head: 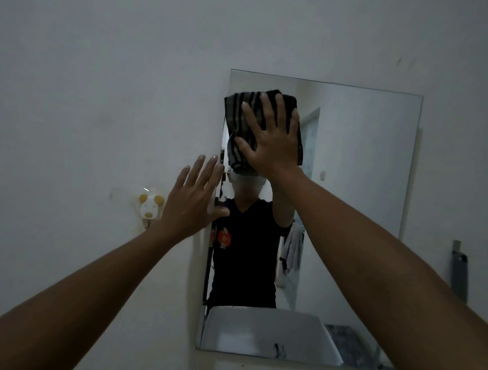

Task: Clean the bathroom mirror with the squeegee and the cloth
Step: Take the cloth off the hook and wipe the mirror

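Right hand (pixel 270 141) was spread flat, fingers wide, palm pressing a folded dark striped cloth (pixel 241 111) against the mirror (pixel 365 163). The hand pinned the cloth rather than gripped it; it sat in the upper left part of the glass, its left edge overlapping the mirror's left border. Cloth stuck out above and to the left of the fingers, with a strip showing at the right of the palm.

Left hand (pixel 194 199) was open, fingers splayed, holding nothing. It lay at the mirror's left edge, lower than the right hand, thumb reaching over the glass and the other fingers over the wall (pixel 100 92). Whether the palm touched the surface could not be told.

Both forearms were bare and stretched up from the near corners.

The mirror was a frameless rectangle on the pale wall. It reflected a person in a dark shirt, a white basin (pixel 266 336) along the bottom and hanging towels (pixel 291 258).

On the wall left of the mirror hung a small white and yellow animal-shaped holder (pixel 150 205). Right of the mirror, a grey fitting (pixel 458 272) was mounted on the wall; what it was could not be told.
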